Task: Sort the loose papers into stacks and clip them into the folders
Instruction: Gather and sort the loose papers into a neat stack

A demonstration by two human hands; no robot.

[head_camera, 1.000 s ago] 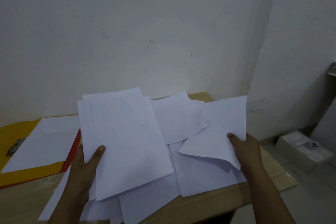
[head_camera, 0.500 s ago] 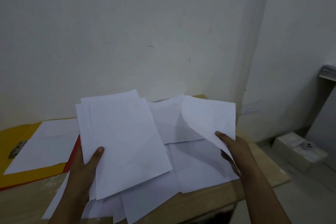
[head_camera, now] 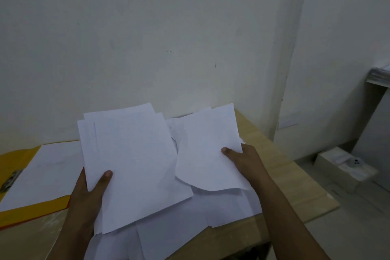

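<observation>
My left hand grips a stack of white sheets by its lower left edge, thumb on top, holding it above the table. My right hand pinches a single white sheet at its right edge; the sheet hangs curved, just right of the stack. More loose white papers lie spread on the wooden table beneath both hands. At the left lies an open yellow folder with a metal clip and a white sheet on it.
A white wall rises directly behind the table. To the right, past the table's edge, a white box sits on the floor, and a shelf with stacked paper shows at the right border.
My right hand lifted the single sheet off the pile and swung it left and upright, closer to the stack. My left hand kept the stack nearly still.
</observation>
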